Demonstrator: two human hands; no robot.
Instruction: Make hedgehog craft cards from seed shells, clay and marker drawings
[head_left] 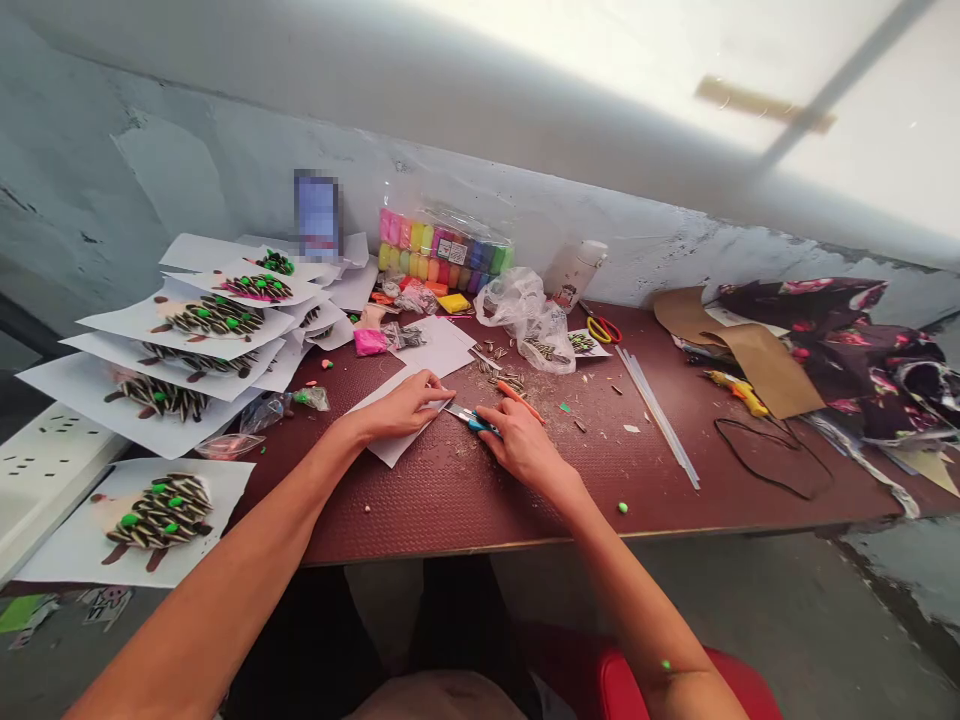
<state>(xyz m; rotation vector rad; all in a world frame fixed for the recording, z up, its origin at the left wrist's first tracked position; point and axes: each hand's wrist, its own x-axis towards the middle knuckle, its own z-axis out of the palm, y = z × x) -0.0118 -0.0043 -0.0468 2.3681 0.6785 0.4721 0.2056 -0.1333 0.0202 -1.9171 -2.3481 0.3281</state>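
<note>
My left hand [409,405] pinches the right edge of a white sheet of paper [391,448] lying on the table. To its right, my right hand [517,435] is closed around blue-handled scissors [474,419], with the metal blades pointing left toward the paper edge. The fingers hide part of the handle. A thin orange object [520,400] shows just beyond the right hand's knuckles; its kind is unclear. Striped sunflower seeds [510,382] lie scattered past both hands. Behind the left hand rest more white sheets [435,345].
At left are stacked papers with seed hedgehogs [214,318] and a power strip [45,460]. Coloured clay packs [442,250], a plastic bag [529,320] and a white cup [577,275] stand behind. Rightward lie red-yellow scissors [602,330], glue sticks [660,420], a yellow glue gun [742,392] and dark floral cloth [862,370].
</note>
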